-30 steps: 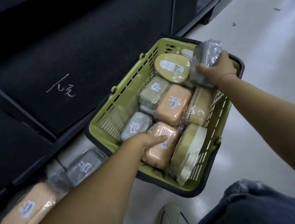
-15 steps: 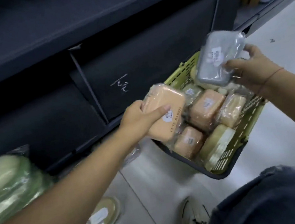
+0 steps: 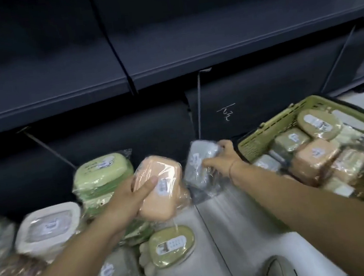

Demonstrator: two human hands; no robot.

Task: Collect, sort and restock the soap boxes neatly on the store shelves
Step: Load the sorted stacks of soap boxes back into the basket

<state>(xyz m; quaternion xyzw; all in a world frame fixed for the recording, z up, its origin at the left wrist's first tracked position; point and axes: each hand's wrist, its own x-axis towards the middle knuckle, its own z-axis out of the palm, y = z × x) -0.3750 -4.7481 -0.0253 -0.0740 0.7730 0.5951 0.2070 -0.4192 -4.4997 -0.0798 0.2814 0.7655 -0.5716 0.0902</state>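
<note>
Holding the peach rectangular film-wrapped soap box (image 3: 162,193), your left hand (image 3: 128,195) curls round its side; your right hand (image 3: 223,161) pinches the grey film-wrapped soap box (image 3: 199,165), both above the floor (image 3: 242,210), left of the green plastic basket (image 3: 264,127). They seem light and stiff, yet the film is slippery: grip hard edges, not loose wrap.

Peach soap box (image 3: 160,191), grey soap box (image 3: 199,167), olive-green slatted basket (image 3: 267,127), dark navy shelves (image 3: 166,55).

left hand (image 3: 128,196) gripping orange soap box (image 3: 160,190), right hand (image 3: 224,160) gripping grey soap box (image 3: 199,165), green basket (image 3: 273,124) at right
</note>
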